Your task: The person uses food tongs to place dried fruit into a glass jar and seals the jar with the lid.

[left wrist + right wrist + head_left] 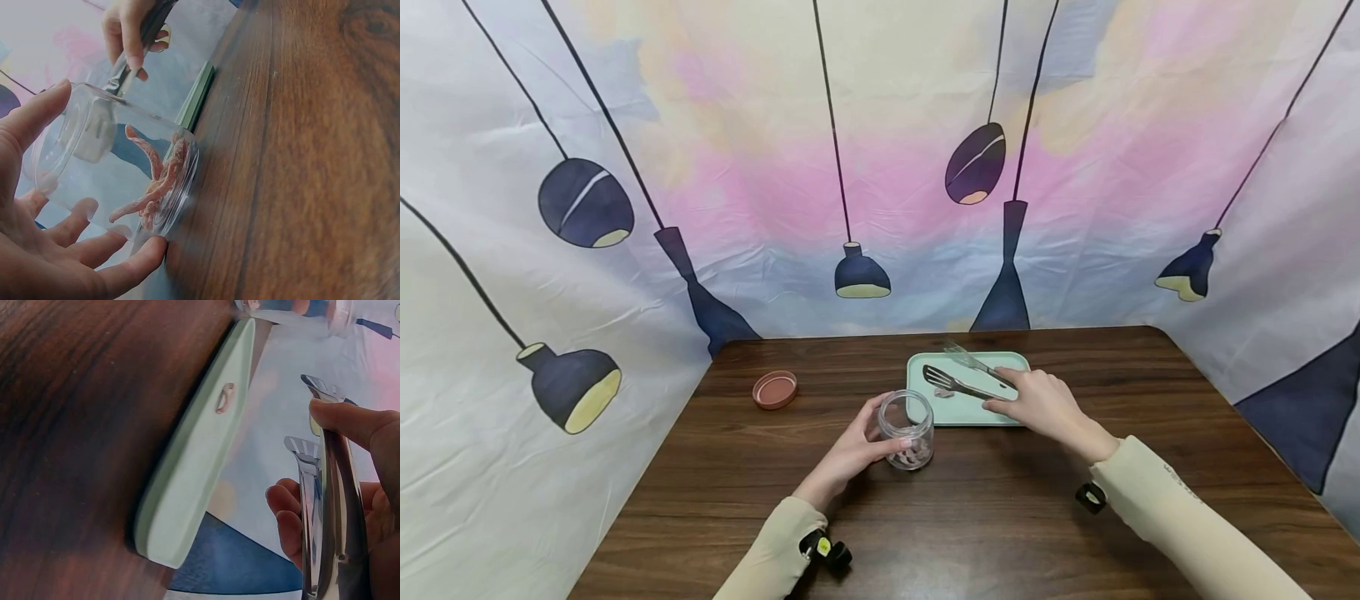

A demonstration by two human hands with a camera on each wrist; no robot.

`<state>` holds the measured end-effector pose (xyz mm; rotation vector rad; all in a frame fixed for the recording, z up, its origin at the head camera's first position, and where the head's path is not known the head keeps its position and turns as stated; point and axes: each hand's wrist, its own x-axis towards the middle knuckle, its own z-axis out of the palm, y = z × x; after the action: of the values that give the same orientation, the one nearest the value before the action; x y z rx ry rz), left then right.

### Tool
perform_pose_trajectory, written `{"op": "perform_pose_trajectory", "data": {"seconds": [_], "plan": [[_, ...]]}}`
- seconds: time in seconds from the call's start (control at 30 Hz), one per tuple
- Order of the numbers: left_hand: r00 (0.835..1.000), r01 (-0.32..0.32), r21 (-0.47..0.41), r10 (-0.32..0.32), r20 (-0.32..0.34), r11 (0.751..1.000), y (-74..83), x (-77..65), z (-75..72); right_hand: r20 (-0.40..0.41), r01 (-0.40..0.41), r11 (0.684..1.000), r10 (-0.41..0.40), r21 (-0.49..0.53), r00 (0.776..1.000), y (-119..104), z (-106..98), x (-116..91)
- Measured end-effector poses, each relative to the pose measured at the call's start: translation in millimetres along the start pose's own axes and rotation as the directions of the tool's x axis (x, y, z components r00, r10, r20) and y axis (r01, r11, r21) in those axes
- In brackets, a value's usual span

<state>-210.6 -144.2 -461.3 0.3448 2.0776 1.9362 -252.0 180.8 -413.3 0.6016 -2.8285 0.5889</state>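
My left hand (850, 450) grips a clear round jar (913, 461), fingers and thumb spread around its side. Several pinkish-brown dried strips (164, 181) lie at the bottom of the jar, whose mouth has no lid on it. In my right hand (1043, 406) is a pair of metal serving tongs (337, 506) with slotted ends. The tongs' arms stand apart with nothing between them, over the pale green tray (958, 414). One curled strip (225, 398) lies on the tray, near the slotted ends in the head view.
A reddish-brown round lid (774, 390) rests on the dark wooden table (760, 483), left of the jar. The tray sits toward the back of the table, just right of the jar. Behind the table hangs a cloth (760, 275) printed with lamps.
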Motion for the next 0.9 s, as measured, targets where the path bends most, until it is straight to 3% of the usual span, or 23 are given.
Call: {"op": "perform_pose_trajectory", "data": {"seconds": [0.37,0.9], "plan": [[1.000,0.000,0.018,0.000,-0.002,1.000,-1.3,0.4,-2.6,0.094,-0.042,0.999,0.040,0.014,0.995,2.0,21.4,3.2],[1.000,0.010,0.027,-0.010,0.011,1.000,-0.7,-0.4,-3.2,0.124,-0.044,0.999,0.047,-0.022,0.991,5.3,37.3,0.4]]}}
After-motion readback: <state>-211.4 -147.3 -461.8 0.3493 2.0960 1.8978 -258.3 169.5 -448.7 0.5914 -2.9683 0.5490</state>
